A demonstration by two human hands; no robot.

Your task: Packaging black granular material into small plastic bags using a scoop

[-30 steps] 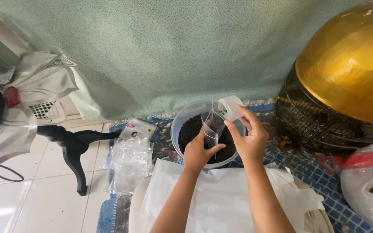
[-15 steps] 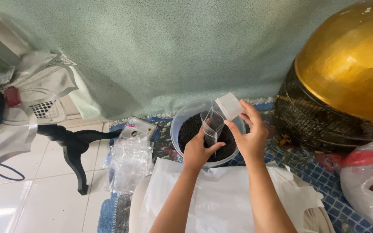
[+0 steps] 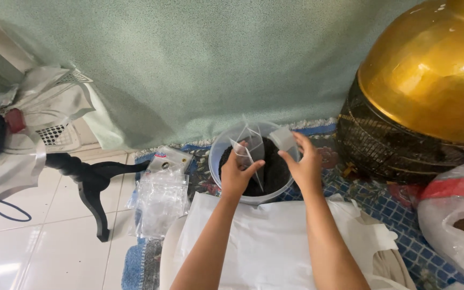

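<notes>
A clear round plastic tub [image 3: 222, 144] holding dark loose grains [image 3: 274, 171] stands on the patterned mat in front of me. My left hand [image 3: 238, 174] pinches a small clear plastic bag [image 3: 249, 146] held open over the tub. My right hand [image 3: 304, 164] grips a small translucent white scoop [image 3: 283, 138] over the tub's right rim, next to the bag's mouth. Both forearms reach out over a white cloth [image 3: 275, 247] on my lap.
A pile of small clear bags [image 3: 159, 201] lies left of the tub. A big golden dome on a dark woven basket [image 3: 420, 102] stands at right, a plastic sack [image 3: 460, 225] below it. A black curved stand leg [image 3: 89, 180] crosses the white tiles at left.
My right hand has lowered the scoop from above the tub toward its right rim. The left hand and the bag have barely moved.
</notes>
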